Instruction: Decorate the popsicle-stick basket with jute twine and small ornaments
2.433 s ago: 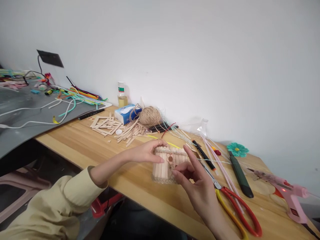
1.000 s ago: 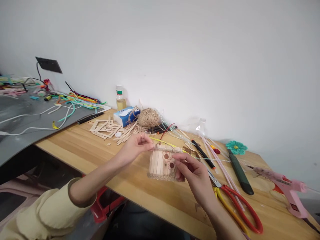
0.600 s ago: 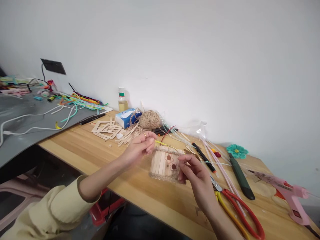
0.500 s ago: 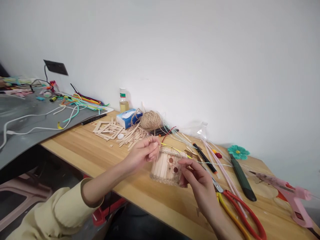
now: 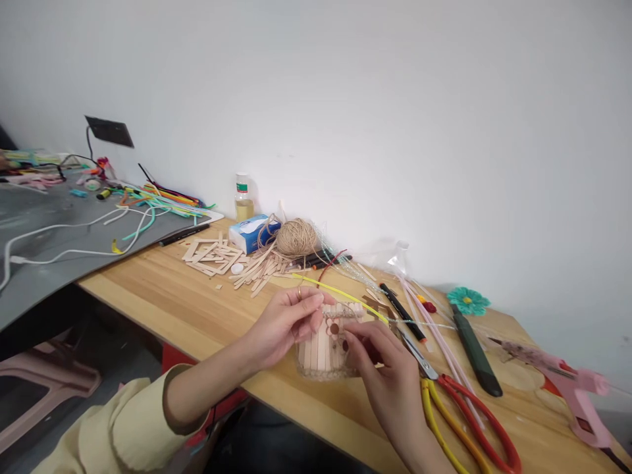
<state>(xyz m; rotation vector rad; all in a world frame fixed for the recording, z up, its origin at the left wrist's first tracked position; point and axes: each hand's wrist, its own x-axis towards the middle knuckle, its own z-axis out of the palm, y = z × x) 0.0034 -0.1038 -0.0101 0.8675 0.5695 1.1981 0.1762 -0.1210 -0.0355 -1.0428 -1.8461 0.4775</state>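
Note:
A small piece made of upright wooden sticks [image 5: 320, 349], with twine along its top and bottom and brown-centred flowers on its front, sits near the table's front edge. At its upper left corner, my left hand [image 5: 291, 322] is closed, thumb against forefinger; what it pinches is too small to make out. My right hand [image 5: 382, 359] is bent over the right side of the piece, fingertips pinched together by the flowers, their hold hidden. Behind the piece lies a yellow pipe cleaner [image 5: 340, 291].
Red and yellow scissors [image 5: 486, 415], a green-handled tool [image 5: 476, 352] and a pink glue gun [image 5: 567, 388] lie right. Behind are a twine ball [image 5: 296, 237], loose wooden sticks [image 5: 259, 266], a blue tissue pack [image 5: 247, 236] and a bottle [image 5: 243, 201]. Markers [image 5: 402, 313] lie right of centre.
Both hands have moved slightly down, the left also to the right, onto the top of the stick piece. More of the yellow pipe cleaner shows behind them.

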